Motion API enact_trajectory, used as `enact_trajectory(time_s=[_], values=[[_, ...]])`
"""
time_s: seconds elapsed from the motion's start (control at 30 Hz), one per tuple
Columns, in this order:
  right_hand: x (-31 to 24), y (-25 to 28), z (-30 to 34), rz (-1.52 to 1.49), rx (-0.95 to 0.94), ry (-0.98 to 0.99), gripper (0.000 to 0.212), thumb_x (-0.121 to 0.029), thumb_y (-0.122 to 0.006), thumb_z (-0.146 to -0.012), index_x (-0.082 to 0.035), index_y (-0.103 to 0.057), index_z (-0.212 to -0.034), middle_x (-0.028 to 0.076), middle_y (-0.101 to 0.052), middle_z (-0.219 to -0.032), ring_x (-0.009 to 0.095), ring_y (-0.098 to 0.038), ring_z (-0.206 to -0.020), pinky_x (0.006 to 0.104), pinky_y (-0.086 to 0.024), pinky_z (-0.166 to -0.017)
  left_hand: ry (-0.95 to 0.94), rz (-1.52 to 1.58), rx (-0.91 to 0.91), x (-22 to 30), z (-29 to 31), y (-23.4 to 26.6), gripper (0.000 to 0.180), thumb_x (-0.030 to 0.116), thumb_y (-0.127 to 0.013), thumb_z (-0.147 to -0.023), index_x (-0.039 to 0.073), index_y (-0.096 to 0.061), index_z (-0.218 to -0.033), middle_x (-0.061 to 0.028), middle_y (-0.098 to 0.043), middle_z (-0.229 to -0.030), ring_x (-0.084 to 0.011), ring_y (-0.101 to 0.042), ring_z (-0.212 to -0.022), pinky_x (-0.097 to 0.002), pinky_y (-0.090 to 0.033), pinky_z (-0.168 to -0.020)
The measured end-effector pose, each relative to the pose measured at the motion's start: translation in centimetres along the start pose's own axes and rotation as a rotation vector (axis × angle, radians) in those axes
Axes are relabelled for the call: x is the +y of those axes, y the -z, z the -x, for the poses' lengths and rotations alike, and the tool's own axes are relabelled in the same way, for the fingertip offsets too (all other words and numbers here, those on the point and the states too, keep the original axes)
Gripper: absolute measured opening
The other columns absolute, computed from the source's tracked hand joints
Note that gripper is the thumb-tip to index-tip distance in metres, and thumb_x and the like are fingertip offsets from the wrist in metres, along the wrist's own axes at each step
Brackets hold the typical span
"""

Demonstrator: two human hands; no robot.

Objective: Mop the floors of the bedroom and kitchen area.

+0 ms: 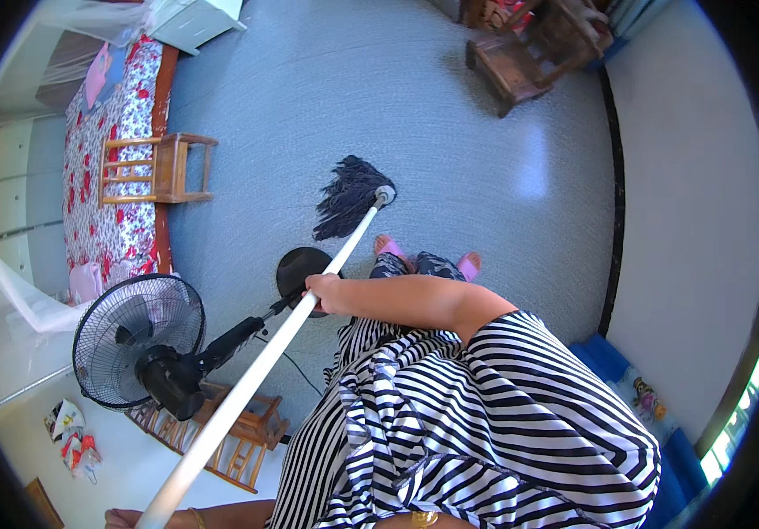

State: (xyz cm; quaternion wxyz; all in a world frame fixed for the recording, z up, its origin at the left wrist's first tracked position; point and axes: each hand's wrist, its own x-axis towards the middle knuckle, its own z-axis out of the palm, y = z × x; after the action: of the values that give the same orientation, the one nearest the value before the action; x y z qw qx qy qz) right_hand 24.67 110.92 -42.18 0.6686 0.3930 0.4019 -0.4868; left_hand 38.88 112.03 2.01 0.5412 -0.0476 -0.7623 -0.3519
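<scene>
A mop with a long white handle (256, 375) runs slantwise from the lower left up to the middle of the view. Its dark stringy head (350, 198) lies spread on the floor, ahead of my feet. My right hand (324, 293) is closed round the handle about midway, with the forearm reaching across my striped top. Near the bottom edge, my left hand (123, 518) is closed at the handle's upper end, partly cut off by the frame. A bracelet circles that wrist.
A black standing fan (139, 342) is close on the left, its round base (304, 271) near the handle. A wooden chair (170, 167) stands beside the flowered bed (88, 189). Another wooden chair (251, 430) is behind the fan. Dark wooden furniture (520, 66) stands far right, near the white wall (675, 203).
</scene>
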Motion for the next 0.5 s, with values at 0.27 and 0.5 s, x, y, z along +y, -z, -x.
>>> enact_trajectory(time_s=[0.27,0.5], values=[[-5.2,6.1,-1.6,-0.163,-0.125,0.148,0.015,-0.005,-0.047,-0.068,-0.002,-0.041,-0.082,0.009,-0.049,-0.064,0.018,-0.052,-0.053,0.0321,-0.047,-0.046,0.179,0.404,0.015,-8.0,-1.0,1.2,0.019,0.026,-0.045,-0.068,0.006,-0.043,-0.071,0.0014,-0.023,-0.045,-0.0098,-0.028,-0.047,-0.0290,-0.023,-0.056],[-8.6,13.9,-0.7,-0.671,-0.097,0.231,0.010,-0.005,-0.046,-0.070,-0.002,-0.040,-0.078,0.007,-0.045,-0.059,0.017,-0.048,-0.049,0.0314,-0.046,-0.047,0.226,0.538,-0.128,-15.6,-0.9,-5.8,0.022,0.026,-0.053,-0.068,0.012,-0.039,-0.061,0.0034,-0.037,-0.042,-0.0064,-0.035,-0.038,-0.0218,-0.025,-0.049]])
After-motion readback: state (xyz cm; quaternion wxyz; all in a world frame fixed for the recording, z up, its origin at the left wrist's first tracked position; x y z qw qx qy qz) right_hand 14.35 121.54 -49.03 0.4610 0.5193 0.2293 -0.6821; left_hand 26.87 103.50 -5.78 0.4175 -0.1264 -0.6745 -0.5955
